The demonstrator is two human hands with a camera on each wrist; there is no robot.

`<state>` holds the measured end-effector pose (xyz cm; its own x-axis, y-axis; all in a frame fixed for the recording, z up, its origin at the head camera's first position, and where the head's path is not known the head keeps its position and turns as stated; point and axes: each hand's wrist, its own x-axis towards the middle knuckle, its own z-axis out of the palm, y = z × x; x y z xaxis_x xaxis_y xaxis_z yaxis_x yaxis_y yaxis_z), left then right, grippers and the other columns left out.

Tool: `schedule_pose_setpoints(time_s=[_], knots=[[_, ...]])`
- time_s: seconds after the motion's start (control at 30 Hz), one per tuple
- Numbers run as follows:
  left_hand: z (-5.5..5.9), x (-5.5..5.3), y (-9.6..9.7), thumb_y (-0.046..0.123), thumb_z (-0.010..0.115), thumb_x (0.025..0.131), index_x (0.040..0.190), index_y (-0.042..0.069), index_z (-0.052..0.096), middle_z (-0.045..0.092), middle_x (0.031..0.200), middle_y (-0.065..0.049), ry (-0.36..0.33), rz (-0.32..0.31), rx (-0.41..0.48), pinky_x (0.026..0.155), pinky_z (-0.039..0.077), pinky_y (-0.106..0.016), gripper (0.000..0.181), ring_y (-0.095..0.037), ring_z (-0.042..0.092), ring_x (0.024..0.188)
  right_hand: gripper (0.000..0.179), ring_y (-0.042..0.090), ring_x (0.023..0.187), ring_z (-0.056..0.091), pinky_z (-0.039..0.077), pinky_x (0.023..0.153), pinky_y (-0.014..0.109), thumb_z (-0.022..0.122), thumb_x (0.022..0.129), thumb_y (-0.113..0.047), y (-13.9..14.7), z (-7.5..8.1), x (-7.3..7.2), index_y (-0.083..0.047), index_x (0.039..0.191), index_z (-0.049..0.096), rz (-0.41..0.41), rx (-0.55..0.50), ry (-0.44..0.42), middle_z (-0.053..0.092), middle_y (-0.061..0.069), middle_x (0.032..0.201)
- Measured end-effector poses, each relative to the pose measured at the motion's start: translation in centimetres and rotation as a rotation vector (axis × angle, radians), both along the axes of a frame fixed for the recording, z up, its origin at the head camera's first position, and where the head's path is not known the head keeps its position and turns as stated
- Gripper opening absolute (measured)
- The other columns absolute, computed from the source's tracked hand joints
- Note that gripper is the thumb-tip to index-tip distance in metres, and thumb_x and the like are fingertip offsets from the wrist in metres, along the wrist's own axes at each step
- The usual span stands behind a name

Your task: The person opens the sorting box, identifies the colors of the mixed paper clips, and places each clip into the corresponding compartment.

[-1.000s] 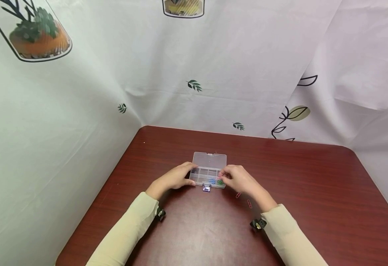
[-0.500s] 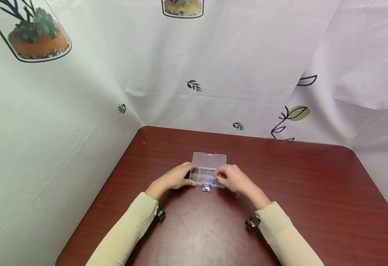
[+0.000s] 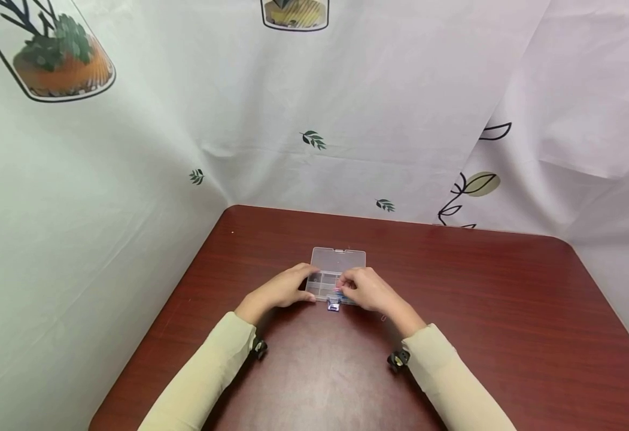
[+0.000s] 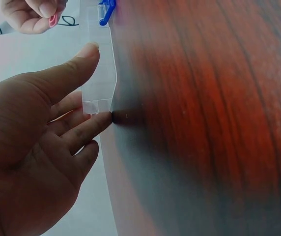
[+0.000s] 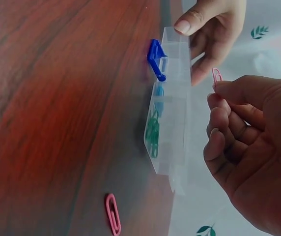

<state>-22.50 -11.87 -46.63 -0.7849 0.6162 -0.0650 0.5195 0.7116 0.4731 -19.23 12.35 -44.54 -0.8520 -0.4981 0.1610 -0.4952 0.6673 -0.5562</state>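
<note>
A clear plastic compartment box (image 3: 314, 291) lies on the table, its lid (image 3: 338, 260) tipped back away from me and its blue latch (image 5: 155, 61) hanging at the front. My left hand (image 3: 283, 288) holds the box's left end, thumb at the front wall and fingers at the side. Above the compartments, my right hand (image 3: 367, 289) pinches a pink paper clip (image 5: 216, 76) between thumb and forefinger. Green paper clips (image 5: 153, 135) fill the front right compartment, with blue paper clips (image 5: 159, 96) beside them. The right hand partly covers those compartments in the head view.
Another pink paper clip (image 5: 112, 215) lies on the dark red wooden table (image 3: 481, 311), in front of the box and close to my right forearm. A pale printed cloth (image 3: 400, 108) hangs behind the table and along its left side.
My right hand has moved left over the box with the pink paper clip, from the right-end compartments toward the middle. My left hand has stayed on the box. The forearm now hides one loose clip.
</note>
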Motion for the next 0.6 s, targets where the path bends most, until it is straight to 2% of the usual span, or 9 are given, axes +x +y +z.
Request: schedule_pose_setpoints(time_s=[0.37, 0.6], knots=[[0.2, 0.0, 0.0, 0.026, 0.078, 0.090, 0.144, 0.002, 0.050, 0.053, 0.141, -0.015, 0.013, -0.013, -0.010, 0.110, 0.043, -0.043, 0.065, -0.028, 0.055, 0.128, 0.007, 0.006, 0.070, 0.053, 0.047, 0.065, 0.023, 0.071, 0.092, -0.012, -1.2, -0.2, -0.6, -0.013, 0.085, 0.073, -0.008, 0.028, 0.013, 0.063, -0.007, 0.077], [0.3, 0.1, 0.0, 0.025, 0.078, 0.090, 0.144, 0.001, 0.049, 0.053, 0.141, -0.016, 0.014, -0.016, -0.009, 0.109, 0.044, -0.044, 0.066, -0.029, 0.055, 0.128, 0.007, 0.007, 0.070, 0.053, 0.047, 0.065, 0.024, 0.071, 0.092, -0.011, -1.7, -0.3, -0.8, -0.013, 0.086, 0.074, -0.027, 0.038, -0.008, 0.063, -0.006, 0.077]])
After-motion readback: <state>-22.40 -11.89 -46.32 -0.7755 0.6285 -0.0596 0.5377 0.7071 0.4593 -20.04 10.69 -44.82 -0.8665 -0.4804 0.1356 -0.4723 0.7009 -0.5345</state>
